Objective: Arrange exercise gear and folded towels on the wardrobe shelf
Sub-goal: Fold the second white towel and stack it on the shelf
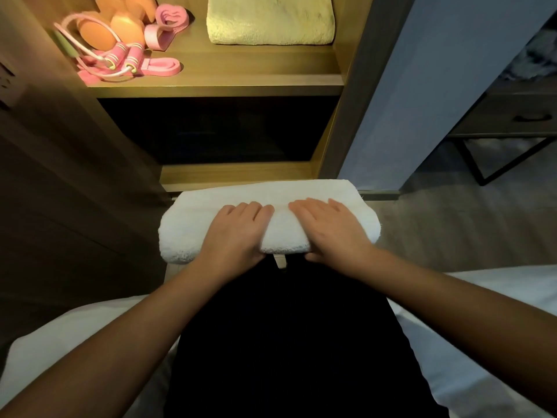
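White towel (196, 233) | folded, under both hands | left hand (238, 232), right hand (330, 229) grip its near edge, just apart

Both arms are reaching forward, hands side by side.
Left hand (238, 233) and right hand (330, 229) are gripping white towel (187, 224), fingers flat on top, thumbs underneath.

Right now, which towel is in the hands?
The white towel, held by the left hand and right hand; the yellow towel lies on the wardrobe shelf.

Home bedroom — wardrobe shelf (241, 70), white bedding (75, 342), drawer unit (512, 119)
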A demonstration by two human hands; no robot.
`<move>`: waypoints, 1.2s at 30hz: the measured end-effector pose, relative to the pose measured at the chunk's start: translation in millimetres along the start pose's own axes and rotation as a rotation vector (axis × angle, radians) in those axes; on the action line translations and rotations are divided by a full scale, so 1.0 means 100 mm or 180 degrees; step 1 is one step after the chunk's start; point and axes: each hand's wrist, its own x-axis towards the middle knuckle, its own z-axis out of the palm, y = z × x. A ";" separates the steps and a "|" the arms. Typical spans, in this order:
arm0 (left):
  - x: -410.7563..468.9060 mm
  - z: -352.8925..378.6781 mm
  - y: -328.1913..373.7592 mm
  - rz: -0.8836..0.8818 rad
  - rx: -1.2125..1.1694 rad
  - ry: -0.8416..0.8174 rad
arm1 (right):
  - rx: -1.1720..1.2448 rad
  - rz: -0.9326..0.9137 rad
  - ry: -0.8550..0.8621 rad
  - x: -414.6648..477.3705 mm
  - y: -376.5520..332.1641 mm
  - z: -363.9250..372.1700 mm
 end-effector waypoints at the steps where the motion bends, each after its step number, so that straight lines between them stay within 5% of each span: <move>1: -0.01 0.01 0.04 -0.0006 0.0006 0.0014 | -0.0031 0.0016 0.0044 0.06 -0.08 0.03; 8: -0.11 -0.02 0.02 0.0081 -0.0084 0.0145 | -0.0274 0.0013 0.0264 0.07 -0.17 -0.01; 13: -0.20 -0.15 -0.14 0.0368 -0.0542 -0.0815 | 0.0250 -0.0337 -0.0350 -0.04 -0.06 -0.20; 18: 0.30 -0.16 -0.23 -0.0460 -0.1106 -0.0077 | 0.0910 0.0673 -0.0289 0.41 -0.10 -0.15; 22: 0.26 0.17 -0.12 -0.0649 -0.0707 -0.1315 | 0.0522 0.0959 -0.1065 0.44 -0.21 0.20; 31: 0.09 0.29 -0.36 -0.1370 -0.0920 -0.1681 | 0.0583 0.1391 -0.1147 0.24 0.02 0.27; 36: 0.00 0.24 -0.64 -0.2137 -0.1507 -0.1934 | 0.1220 0.1955 -0.1237 0.13 0.21 0.25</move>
